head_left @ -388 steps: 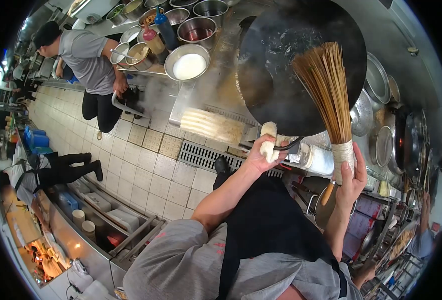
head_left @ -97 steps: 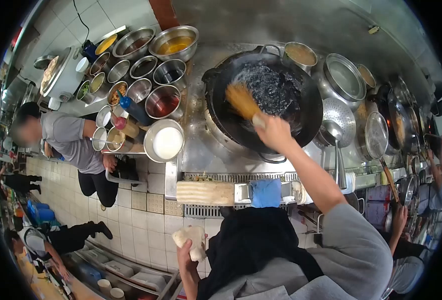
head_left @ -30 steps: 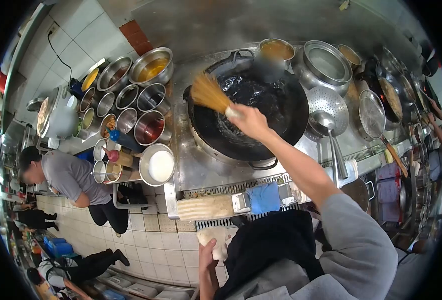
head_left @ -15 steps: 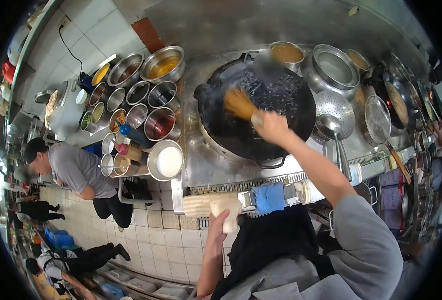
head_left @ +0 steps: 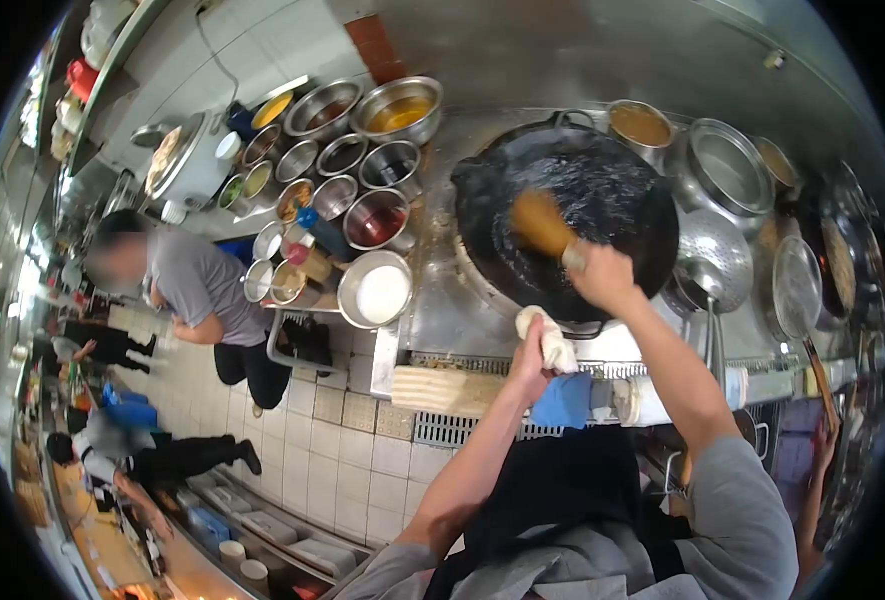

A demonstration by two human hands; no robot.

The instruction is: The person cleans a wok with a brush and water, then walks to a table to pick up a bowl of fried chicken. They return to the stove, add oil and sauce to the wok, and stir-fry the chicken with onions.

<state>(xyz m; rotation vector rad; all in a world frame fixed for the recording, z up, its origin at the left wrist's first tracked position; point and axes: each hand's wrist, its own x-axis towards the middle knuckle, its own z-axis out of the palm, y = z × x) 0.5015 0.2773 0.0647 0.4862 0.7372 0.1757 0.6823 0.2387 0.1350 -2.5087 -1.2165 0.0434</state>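
A large black wok (head_left: 632,245) with shiny liquid in it sits on the steel stove. Closed round the handle of a bamboo brush (head_left: 540,220), my right hand (head_left: 605,276) holds it over the wok, its bristles at the wok's left part. My left hand (head_left: 530,358) grips a folded cream cloth (head_left: 550,342) just below the wok's front rim. Beneath the left hand, a blue cloth (head_left: 563,401) lies by the stove's front edge, with a striped towel (head_left: 447,390) to its left.
Left of the wok stand metal bowls of sauces and a bowl of white powder (head_left: 370,290). A perforated ladle (head_left: 714,262), strainer (head_left: 796,290) and pots (head_left: 730,167) are at the right. Two other people (head_left: 207,285) are at the left; another arm (head_left: 812,490) shows at far right.
My left hand has moved up and right with the cream cloth, from the striped towel to the wok's front. The brush has shifted slightly within the wok. The whole view has shifted.
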